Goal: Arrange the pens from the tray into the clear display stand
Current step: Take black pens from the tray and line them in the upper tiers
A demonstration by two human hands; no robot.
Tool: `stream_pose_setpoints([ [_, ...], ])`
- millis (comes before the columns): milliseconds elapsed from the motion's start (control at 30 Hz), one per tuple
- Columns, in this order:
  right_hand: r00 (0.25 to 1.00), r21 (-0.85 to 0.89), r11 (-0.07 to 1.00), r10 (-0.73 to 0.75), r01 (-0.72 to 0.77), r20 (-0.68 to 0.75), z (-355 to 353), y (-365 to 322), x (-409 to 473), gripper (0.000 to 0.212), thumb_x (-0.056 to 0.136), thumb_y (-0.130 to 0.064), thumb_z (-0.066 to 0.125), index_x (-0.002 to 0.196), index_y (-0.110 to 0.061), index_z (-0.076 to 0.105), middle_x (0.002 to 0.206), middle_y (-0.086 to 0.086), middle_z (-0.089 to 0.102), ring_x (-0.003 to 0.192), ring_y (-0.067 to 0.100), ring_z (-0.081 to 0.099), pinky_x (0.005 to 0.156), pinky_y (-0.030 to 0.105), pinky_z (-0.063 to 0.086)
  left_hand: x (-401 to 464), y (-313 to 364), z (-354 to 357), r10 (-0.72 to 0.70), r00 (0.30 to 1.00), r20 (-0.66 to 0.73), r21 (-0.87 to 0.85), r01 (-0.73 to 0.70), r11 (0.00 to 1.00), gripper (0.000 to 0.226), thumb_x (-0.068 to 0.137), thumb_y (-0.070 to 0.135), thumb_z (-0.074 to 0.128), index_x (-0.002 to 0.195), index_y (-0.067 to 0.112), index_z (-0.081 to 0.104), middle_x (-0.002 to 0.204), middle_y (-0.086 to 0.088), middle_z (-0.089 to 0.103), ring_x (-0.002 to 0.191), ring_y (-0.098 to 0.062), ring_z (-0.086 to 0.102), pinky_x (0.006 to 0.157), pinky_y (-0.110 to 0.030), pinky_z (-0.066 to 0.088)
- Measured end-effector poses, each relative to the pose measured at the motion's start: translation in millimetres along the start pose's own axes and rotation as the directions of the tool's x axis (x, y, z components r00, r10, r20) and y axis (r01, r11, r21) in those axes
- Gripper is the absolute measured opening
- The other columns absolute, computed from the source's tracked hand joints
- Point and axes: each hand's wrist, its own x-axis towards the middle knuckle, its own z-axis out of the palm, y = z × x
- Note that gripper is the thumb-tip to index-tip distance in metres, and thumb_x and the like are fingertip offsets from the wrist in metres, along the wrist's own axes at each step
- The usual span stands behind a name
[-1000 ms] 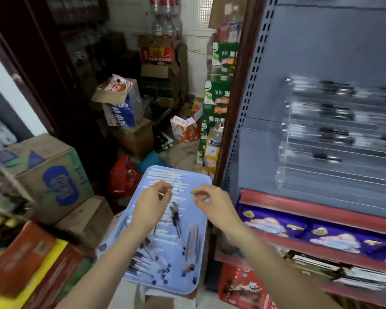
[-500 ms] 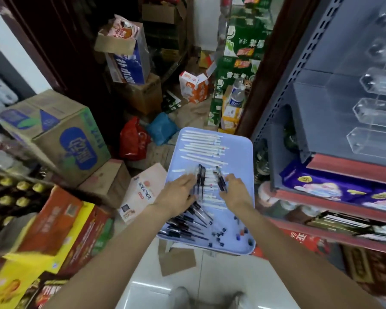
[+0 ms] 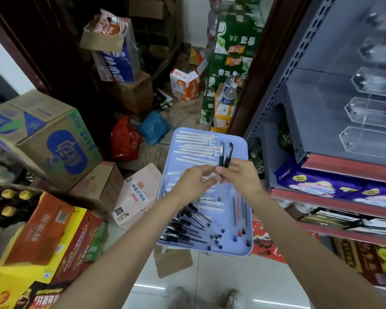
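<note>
The right hand (image 3: 243,179) pinches two black capped pens (image 3: 225,155) upright, caps pointing away, above the pale-blue plastic tray (image 3: 241,148); left hand (image 3: 193,181) fingers curl round white pens (image 3: 206,177).

The clear display stand (image 3: 370,121) runs off the right edge, its upper tiers smeared by blur. The left hand (image 3: 194,181) is blurred, and its fingertips' hold cannot be told. Both hands cover the middle of the tray (image 3: 239,139).
</note>
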Motion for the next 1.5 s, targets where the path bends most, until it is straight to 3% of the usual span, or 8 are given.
stream_pose_setpoints([
  [133, 0.992, 0.328, 0.944, 0.024, 0.018, -0.122, -35, -24, -11, 0.016, 0.078, -0.012, 0.074, 0.063, -0.011, 0.068, 0.089, 0.025, 0.070, 0.077, 0.020, 0.063, 0.073, 0.038, 0.051, 14, 44, 10, -0.007, 1.000, -0.027, -0.116, 0.004, 0.993, 0.063, 0.086, 0.024, 0.066, 0.141, 0.012, 0.037, 0.104, -0.006, 0.071, 0.098, -0.017, 0.065, 0.087, -0.030, 0.049],
  [300, 0.986, 0.417, 0.904, -0.028, 0.096, -0.167, -93, -35, -15, 0.006, 0.078, -0.011, 0.073, 0.075, -0.016, 0.071, 0.087, 0.015, 0.073, 0.066, 0.010, 0.065, 0.067, 0.028, 0.052, 31, 100, 22, 0.172, 0.981, -0.085, -0.010, -0.174, 0.985, 0.017, 0.086, 0.012, 0.064, 0.094, -0.002, 0.068, 0.081, -0.019, 0.070, 0.077, -0.027, 0.067, 0.074, -0.034, 0.055],
  [433, 0.964, 0.455, 0.868, -0.089, 0.199, -0.252, -163, -33, -14, 0.013, 0.084, -0.010, 0.067, 0.088, -0.023, 0.065, 0.071, -0.008, 0.068, 0.059, 0.001, 0.058, 0.054, 0.019, 0.039, 50, 146, 43, 0.274, 0.957, -0.096, 0.156, -0.257, 0.954, 0.007, 0.088, 0.014, 0.063, 0.086, 0.010, 0.068, 0.063, 0.011, 0.057, 0.058, 0.003, 0.051, 0.055, -0.009, 0.037],
  [700, 0.893, 0.436, 0.820, -0.186, 0.370, -0.409, -310, -11, -5, 0.014, 0.081, -0.009, 0.069, 0.075, -0.018, 0.062, 0.070, -0.005, 0.066, 0.063, 0.006, 0.059, 0.053, 0.013, 0.042, 108, 233, 109, 0.385, 0.889, -0.249, 0.338, -0.293, 0.894, 0.012, 0.088, 0.018, 0.063, 0.095, 0.010, 0.067, 0.091, -0.003, 0.066, 0.083, -0.017, 0.058, 0.072, -0.024, 0.041],
  [933, 0.811, 0.527, 0.704, -0.119, 0.476, -0.574, -393, 19, 14, 0.017, 0.084, -0.001, 0.064, 0.074, -0.014, 0.061, 0.060, -0.007, 0.068, 0.060, 0.004, 0.064, 0.064, 0.015, 0.052, 127, 250, 137, 0.203, 0.852, -0.483, 0.132, -0.158, 0.979, 0.008, 0.092, 0.013, 0.056, 0.085, 0.016, 0.057, 0.083, -0.006, 0.066, 0.081, -0.018, 0.062, 0.063, -0.021, 0.037],
  [1200, 0.905, 0.081, 0.964, -0.207, 0.254, -0.372, -407, 31, 45, 0.020, 0.077, -0.008, 0.074, 0.067, -0.024, 0.069, 0.061, -0.007, 0.069, 0.066, 0.013, 0.068, 0.080, 0.033, 0.054, 136, 277, 162, 0.218, 0.847, -0.485, 0.143, -0.169, 0.975, 0.008, 0.094, 0.012, 0.053, 0.092, 0.007, 0.059, 0.093, -0.006, 0.070, 0.087, -0.014, 0.062, 0.065, -0.017, 0.037],
  [1300, 0.918, -0.148, 0.963, -0.262, 0.227, -0.299, -412, 31, 48, 0.012, 0.076, -0.014, 0.076, 0.069, -0.024, 0.072, 0.061, -0.011, 0.067, 0.056, 0.001, 0.060, 0.073, 0.025, 0.050, 137, 279, 162, 0.224, 0.844, -0.488, 0.160, -0.166, 0.973, 0.008, 0.093, 0.013, 0.054, 0.089, 0.007, 0.059, 0.090, -0.008, 0.072, 0.087, -0.019, 0.066, 0.069, -0.024, 0.042],
  [1500, 0.914, -0.376, 0.893, -0.344, 0.248, -0.213, -419, 25, 56, 0.010, 0.080, -0.012, 0.072, 0.089, -0.011, 0.076, 0.081, 0.003, 0.070, 0.075, 0.013, 0.061, 0.060, 0.003, 0.041, 138, 281, 162, 0.231, 0.844, -0.484, 0.195, -0.153, 0.969, 0.008, 0.094, 0.015, 0.053, 0.088, 0.010, 0.055, 0.086, -0.010, 0.071, 0.085, -0.026, 0.065, 0.074, -0.033, 0.047],
])
